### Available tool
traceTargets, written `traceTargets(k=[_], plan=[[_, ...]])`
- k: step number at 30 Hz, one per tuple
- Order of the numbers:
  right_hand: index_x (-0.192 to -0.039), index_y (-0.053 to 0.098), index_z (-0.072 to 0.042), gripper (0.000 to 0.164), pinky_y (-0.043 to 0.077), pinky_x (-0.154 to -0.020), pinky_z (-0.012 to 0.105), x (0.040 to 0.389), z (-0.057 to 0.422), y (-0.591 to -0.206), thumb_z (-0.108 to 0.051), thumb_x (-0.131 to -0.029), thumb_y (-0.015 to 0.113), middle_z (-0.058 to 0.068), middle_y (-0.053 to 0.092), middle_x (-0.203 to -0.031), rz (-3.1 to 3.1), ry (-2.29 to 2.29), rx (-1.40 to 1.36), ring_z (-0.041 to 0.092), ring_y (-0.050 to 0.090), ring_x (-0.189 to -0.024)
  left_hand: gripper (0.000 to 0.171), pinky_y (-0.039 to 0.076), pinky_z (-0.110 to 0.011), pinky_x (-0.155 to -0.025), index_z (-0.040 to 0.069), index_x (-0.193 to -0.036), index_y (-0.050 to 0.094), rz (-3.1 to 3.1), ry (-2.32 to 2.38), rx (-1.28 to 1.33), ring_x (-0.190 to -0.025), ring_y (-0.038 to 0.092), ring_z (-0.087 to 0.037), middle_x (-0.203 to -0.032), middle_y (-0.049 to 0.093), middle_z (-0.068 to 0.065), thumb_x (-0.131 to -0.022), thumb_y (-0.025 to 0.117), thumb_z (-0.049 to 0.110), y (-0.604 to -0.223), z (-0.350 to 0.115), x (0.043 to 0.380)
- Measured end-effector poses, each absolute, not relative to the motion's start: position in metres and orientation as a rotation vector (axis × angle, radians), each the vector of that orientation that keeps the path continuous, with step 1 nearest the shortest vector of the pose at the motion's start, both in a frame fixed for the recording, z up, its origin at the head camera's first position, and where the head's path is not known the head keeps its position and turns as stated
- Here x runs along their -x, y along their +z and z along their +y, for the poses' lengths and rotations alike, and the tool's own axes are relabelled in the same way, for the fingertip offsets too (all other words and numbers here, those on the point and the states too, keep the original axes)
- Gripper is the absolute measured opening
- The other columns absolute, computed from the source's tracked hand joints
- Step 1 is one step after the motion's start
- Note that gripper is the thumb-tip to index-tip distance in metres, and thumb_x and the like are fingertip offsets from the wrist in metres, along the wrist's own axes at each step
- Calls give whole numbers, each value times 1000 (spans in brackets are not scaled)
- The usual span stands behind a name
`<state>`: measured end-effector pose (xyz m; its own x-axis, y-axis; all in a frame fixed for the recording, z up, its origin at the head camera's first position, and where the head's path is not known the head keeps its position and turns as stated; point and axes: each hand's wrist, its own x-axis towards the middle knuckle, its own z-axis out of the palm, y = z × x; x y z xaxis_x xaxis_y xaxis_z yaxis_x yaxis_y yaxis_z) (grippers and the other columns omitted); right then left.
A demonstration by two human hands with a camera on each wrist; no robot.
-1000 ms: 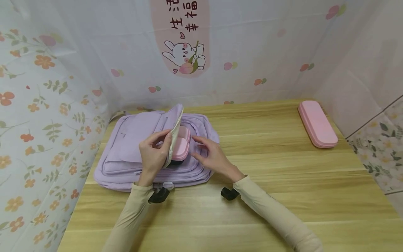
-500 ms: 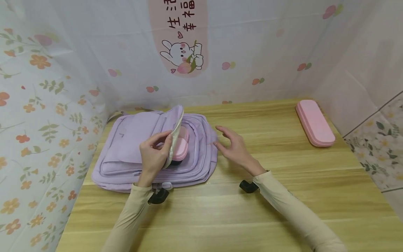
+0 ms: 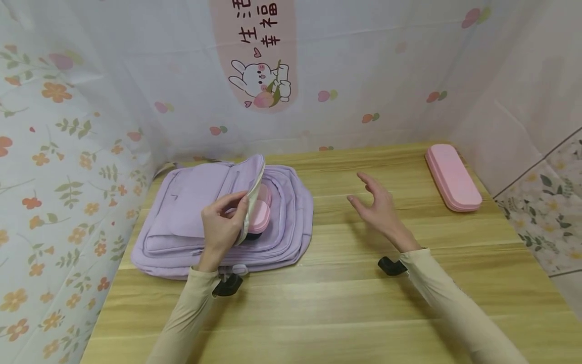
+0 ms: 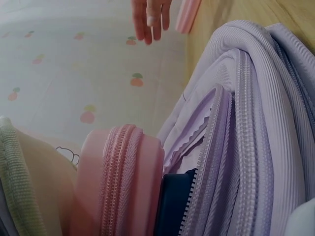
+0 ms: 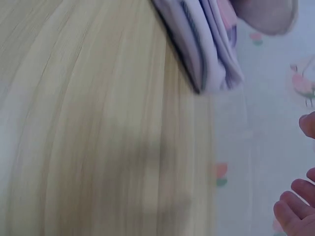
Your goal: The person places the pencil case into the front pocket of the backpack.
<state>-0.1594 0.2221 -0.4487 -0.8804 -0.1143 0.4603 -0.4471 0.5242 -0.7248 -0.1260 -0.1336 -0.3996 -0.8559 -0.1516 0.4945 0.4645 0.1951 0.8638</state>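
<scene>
A lilac backpack [image 3: 182, 205] lies on the table at the left. My left hand [image 3: 220, 225] pinches the raised edge of its front pocket flap [image 3: 255, 169] and holds the pocket apart. Inside sit two rounded pink cases, the nearer pink case [image 3: 260, 217] showing its zipper in the left wrist view. A dark blue object [image 4: 173, 201] stands beside the case there, mostly hidden in the pocket. My right hand [image 3: 381, 211] hovers over the table with thumb and fingers spread, holding nothing, between the backpack and a long pink pencil case [image 3: 456, 177] at the far right.
The wooden table [image 3: 318, 313] meets a white printed curtain [image 3: 386, 76] along its back edge. A floral cloth [image 3: 68, 202] hangs at the left side. Black wrist mounts [image 3: 392, 266] sit under both sleeves.
My right hand has moved away from the pink cases in the pocket, rightward across the table. The left hand keeps its pinch on the flap in the same place.
</scene>
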Motion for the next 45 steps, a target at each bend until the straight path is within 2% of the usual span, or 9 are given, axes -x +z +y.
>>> traceTargets(k=[8, 15, 22, 30, 39, 45], plan=[[-146, 44, 9, 65, 40, -110, 66, 157, 269, -454, -3, -89, 74, 33, 45, -148, -2444, 1255, -277, 51, 43, -134, 13, 58, -12, -65, -7, -99, 77, -2001, -1694, 303, -75, 69, -1, -91, 74, -28, -89, 71, -4, -401, -134, 126], [-150, 34, 12, 73, 33, -113, 68, 150, 305, -457, -12, -93, 72, 35, 37, -153, -2481, 1314, -90, 54, 34, -141, 13, 58, -12, -63, -6, -100, 78, -1980, -1675, 315, -75, 69, -1, -91, 75, -27, -89, 71, -4, -404, -135, 125], [-152, 36, 7, 73, 37, -111, 66, 144, 334, -457, -16, -92, 72, 33, 41, -151, -2463, 1178, 44, 54, 41, -135, 13, 57, -11, -63, -7, -100, 77, -1992, -1666, 290, -75, 69, 1, -91, 75, -27, -88, 71, -6, -405, -134, 124], [-155, 36, 0, 74, 36, -113, 65, 135, 364, -457, -22, -93, 70, 30, 41, -153, -2469, 1152, 347, 53, 43, -133, 15, 55, -8, -62, -17, -97, 73, -1992, -1651, 289, -74, 66, 6, -89, 71, -35, -84, 68, -16, -406, -132, 124], [-148, 42, 6, 72, 32, -114, 63, 128, 385, -463, -21, -88, 70, 34, 44, -147, -2372, 1078, 496, 51, 41, -135, 14, 58, -12, -63, -7, -99, 78, -1993, -1688, 274, -74, 69, 0, -90, 74, -28, -87, 72, -7, -405, -132, 122], [-143, 42, 9, 72, 32, -108, 66, 125, 395, -472, -24, -86, 71, 34, 45, -143, -2348, 1000, 560, 49, 40, -133, 13, 58, -12, -63, -5, -99, 78, -1999, -1678, 292, -74, 69, 0, -90, 75, -27, -88, 72, -4, -406, -133, 121]])
